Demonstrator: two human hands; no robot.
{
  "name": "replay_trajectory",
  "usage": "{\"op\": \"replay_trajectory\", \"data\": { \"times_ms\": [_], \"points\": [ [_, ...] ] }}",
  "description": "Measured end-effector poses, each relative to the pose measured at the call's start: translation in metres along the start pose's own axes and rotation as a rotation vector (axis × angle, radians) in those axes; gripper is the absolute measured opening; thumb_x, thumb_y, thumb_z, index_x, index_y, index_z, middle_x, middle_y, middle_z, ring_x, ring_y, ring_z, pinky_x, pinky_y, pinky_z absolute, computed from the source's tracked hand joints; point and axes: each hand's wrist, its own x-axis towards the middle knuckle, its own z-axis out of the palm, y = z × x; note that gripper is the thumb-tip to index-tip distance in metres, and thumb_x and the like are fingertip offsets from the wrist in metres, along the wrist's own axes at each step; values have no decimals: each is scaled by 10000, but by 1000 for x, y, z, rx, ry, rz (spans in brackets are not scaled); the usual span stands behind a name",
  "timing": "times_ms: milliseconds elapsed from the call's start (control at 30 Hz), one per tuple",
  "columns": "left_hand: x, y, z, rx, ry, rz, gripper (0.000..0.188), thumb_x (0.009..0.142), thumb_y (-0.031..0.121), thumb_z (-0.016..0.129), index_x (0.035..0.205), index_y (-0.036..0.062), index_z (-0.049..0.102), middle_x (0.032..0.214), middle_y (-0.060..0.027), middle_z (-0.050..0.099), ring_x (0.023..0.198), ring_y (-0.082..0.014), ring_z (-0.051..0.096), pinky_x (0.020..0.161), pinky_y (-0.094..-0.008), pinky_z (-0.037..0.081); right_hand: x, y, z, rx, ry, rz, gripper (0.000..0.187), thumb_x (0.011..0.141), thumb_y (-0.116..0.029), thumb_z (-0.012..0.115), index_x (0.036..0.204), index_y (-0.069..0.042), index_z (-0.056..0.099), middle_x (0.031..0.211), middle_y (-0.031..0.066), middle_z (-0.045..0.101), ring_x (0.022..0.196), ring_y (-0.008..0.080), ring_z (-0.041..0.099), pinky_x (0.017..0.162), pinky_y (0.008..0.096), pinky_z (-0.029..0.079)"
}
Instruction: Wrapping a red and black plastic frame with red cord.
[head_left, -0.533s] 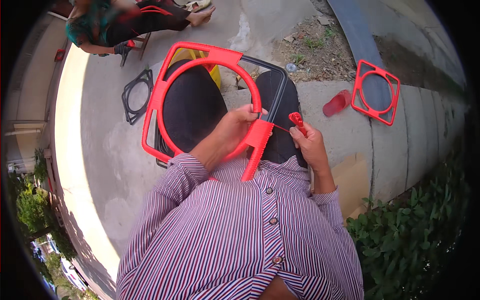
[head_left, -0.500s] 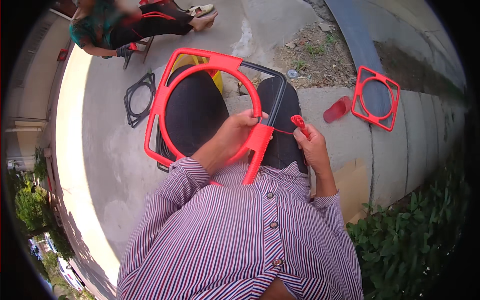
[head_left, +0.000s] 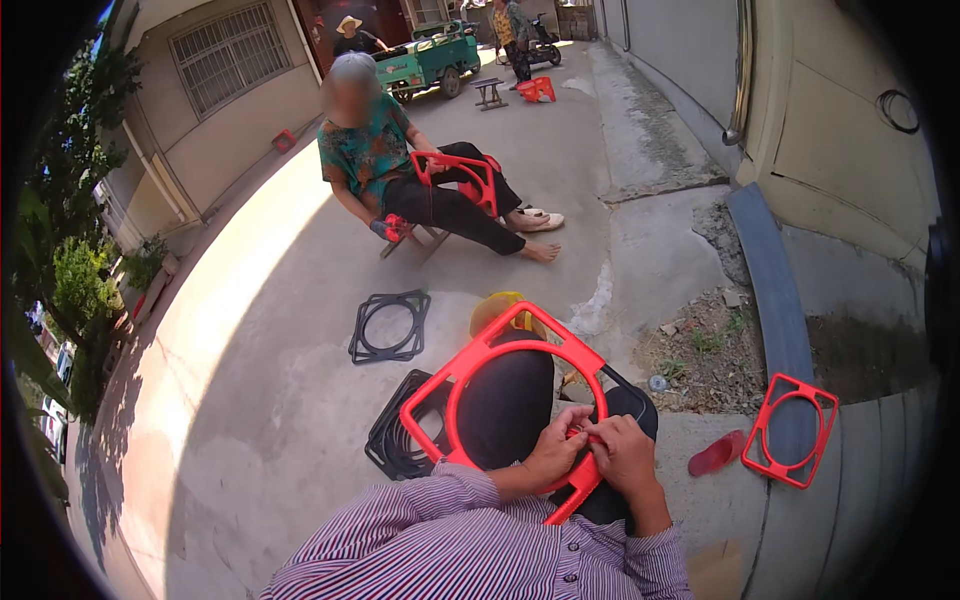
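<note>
A square frame with a round ring inside it (head_left: 468, 362) lies across my lap. Most of it is wrapped in red cord, while the corner by my right knee is bare black. My left hand (head_left: 555, 452) grips the ring at its lower right. Right beside it, my right hand (head_left: 626, 456) is closed, its fingertips pinched against the ring and meeting the left fingers. A bit of red cord shows between the two hands; the rest of the cord bundle is hidden. Beyond my knees, a yellow container (head_left: 492, 312) is partly covered by the frame.
Unwrapped black frames (head_left: 385, 440) are stacked by my left leg; another black frame (head_left: 362, 330) lies beyond. To the right are a red slipper (head_left: 716, 453) and a red frame (head_left: 832, 430). A seated co-worker (head_left: 365, 165) holds a red frame. Farther back stands a green cart (head_left: 425, 68).
My right hand has come in from the right with the red cord and now meets my left hand at the ring. The view has tilted up, showing more of the yard.
</note>
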Motion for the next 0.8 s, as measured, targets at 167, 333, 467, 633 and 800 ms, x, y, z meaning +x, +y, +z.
{"op": "replay_trajectory", "data": {
  "times_ms": [167,333,467,633,800],
  "points": [
    [8,-6,0,135,37,-163,296,849,-55,492,1138,2,526,888,-25,554,785,-109,525,720,-238,455,-17,3,2,25,362,17,244,696,-76,703,932,-68,643,1049,100,585,1017,299,531,822,406,453],
    [8,-16,-5,-2,6,-368,240,796,-81,475,1007,-5,559,788,-8,539,708,-99,499,634,-222,427,-57,32,-7,375,552,393,113,745,-25,657,843,-9,603,943,104,605,825,172,596,661,266,473],
    [4,6,0,-134,-49,-504,136,799,-19,503,910,27,565,724,-5,527,648,-89,485,580,-226,416,-73,43,16,587,299,586,45,790,-35,650,790,10,652,639,26,625,588,65,567,564,228,460],
    [7,-6,-8,-253,-53,-586,75,823,40,500,871,52,555,741,-46,567,602,-116,512,546,-249,436,-63,33,5,668,56,621,78,788,-47,646,800,27,666,632,39,633,576,74,580,548,235,464],
    [11,-9,-9,-455,15,-792,112,873,9,487,962,41,547,773,-80,610,676,-177,595,630,-304,503,-54,35,2,441,-144,537,214,751,-136,699,934,-26,680,580,50,587,532,78,555,513,266,442]
  ]
}}
